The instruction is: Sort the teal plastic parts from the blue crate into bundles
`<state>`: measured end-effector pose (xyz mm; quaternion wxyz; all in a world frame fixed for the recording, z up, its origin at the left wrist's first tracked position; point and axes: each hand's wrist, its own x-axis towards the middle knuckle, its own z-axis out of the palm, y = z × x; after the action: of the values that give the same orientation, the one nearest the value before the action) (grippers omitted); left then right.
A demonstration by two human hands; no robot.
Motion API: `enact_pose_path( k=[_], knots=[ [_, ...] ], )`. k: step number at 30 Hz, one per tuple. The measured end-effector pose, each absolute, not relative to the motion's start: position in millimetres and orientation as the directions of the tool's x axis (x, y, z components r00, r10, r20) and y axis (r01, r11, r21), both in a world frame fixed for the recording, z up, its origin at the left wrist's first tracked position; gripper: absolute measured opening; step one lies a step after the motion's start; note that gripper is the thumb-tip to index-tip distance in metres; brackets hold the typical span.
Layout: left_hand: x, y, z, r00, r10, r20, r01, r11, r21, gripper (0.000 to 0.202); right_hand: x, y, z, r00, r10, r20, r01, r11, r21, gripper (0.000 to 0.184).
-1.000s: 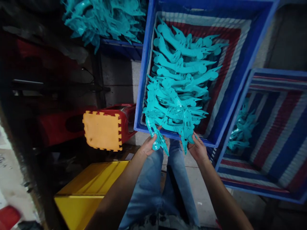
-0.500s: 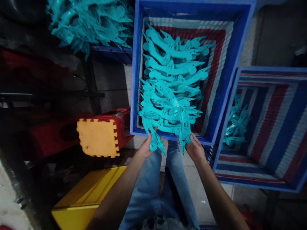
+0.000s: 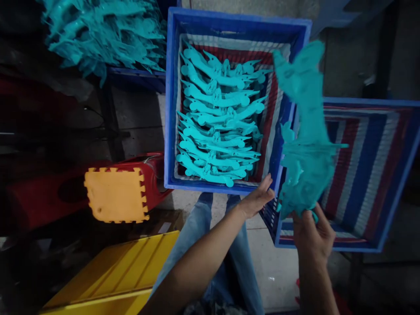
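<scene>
My right hand (image 3: 311,236) is closed on the lower end of a stack of teal plastic parts (image 3: 305,135), blurred by motion, held up over the left edge of the right blue crate (image 3: 387,240). That crate has a striped red, white and blue liner. My left hand (image 3: 257,199) is open, fingers stretched, next to the stack's lower left and just below the front rim of the middle blue crate (image 3: 170,131). Rows of teal plastic parts (image 3: 216,131) lie in that middle crate.
A heap of teal parts (image 3: 105,35) fills another crate at the upper left. An orange foam tile (image 3: 114,194) lies on a red stool (image 3: 154,173) to the left. A yellow bin (image 3: 124,275) stands at the lower left. My jeans-clad legs (image 3: 223,267) are below.
Both hands gripped a stack at the middle crate's front edge. Now the right hand has lifted the stack away to the right, over the right crate, and the left hand has let go.
</scene>
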<state>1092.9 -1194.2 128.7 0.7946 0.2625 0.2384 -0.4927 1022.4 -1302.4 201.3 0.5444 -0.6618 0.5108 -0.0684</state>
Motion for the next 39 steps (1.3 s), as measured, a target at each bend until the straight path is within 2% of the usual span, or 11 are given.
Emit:
enact_pose_path(
  k=[2,6,7,8,11,16,19,24,29,35,39],
  knots=[
    [1101,-1201,139,0.427,-0.608,-0.669,0.900,0.358,0.249,0.079,1018,-1300,190,0.611,-0.656,-0.443,-0.660,-0.112,-0.743,0.039],
    [1110,-1180,123,0.417,-0.201,-0.887,0.883,0.322,0.342,0.038,1027,-1305,124,0.812,-0.016,-0.583,-0.577,-0.171,-0.799,0.046],
    [1108,-1172,114,0.414,-0.096,-0.905,0.865,0.350,0.359,0.035,1035,-1313,100,0.809,0.059,-0.585,-0.568,-0.177,-0.804,0.044],
    [1105,-1164,104,0.410,-0.017,-0.912,0.846,0.381,0.374,0.034,1045,-1322,73,0.807,0.067,-0.586,-0.563,-0.209,-0.799,0.042],
    [1085,-1150,80,0.374,0.141,-0.917,0.801,0.449,0.396,0.041,1087,-1359,-15,0.829,-0.144,-0.540,-0.545,-0.418,-0.727,0.049],
    [1056,-1165,56,0.376,0.365,-0.851,0.735,0.442,0.515,0.036,1148,-1403,-122,0.726,0.068,-0.685,-0.581,-0.473,-0.663,0.060],
    [1052,-1190,46,0.418,0.477,-0.773,0.668,0.415,0.618,0.032,1153,-1408,-127,0.666,0.179,-0.724,-0.571,-0.502,-0.649,0.052],
    [1056,-1232,42,0.447,0.452,-0.772,0.631,0.453,0.630,0.045,1106,-1387,-44,0.708,0.373,-0.600,-0.382,-0.512,-0.769,0.040],
    [1056,-1242,56,0.397,0.406,-0.823,0.704,0.441,0.557,0.070,1059,-1349,26,0.717,0.274,-0.641,-0.489,-0.456,-0.743,0.045],
    [1045,-1210,86,0.423,0.279,-0.862,0.762,0.405,0.505,0.041,1063,-1359,48,0.609,0.214,-0.764,-0.781,-0.004,-0.624,0.029],
    [1036,-1210,108,0.447,0.203,-0.871,0.818,0.301,0.490,0.041,1060,-1401,94,0.645,-0.156,-0.748,-0.758,-0.008,-0.652,0.029]
  ],
)
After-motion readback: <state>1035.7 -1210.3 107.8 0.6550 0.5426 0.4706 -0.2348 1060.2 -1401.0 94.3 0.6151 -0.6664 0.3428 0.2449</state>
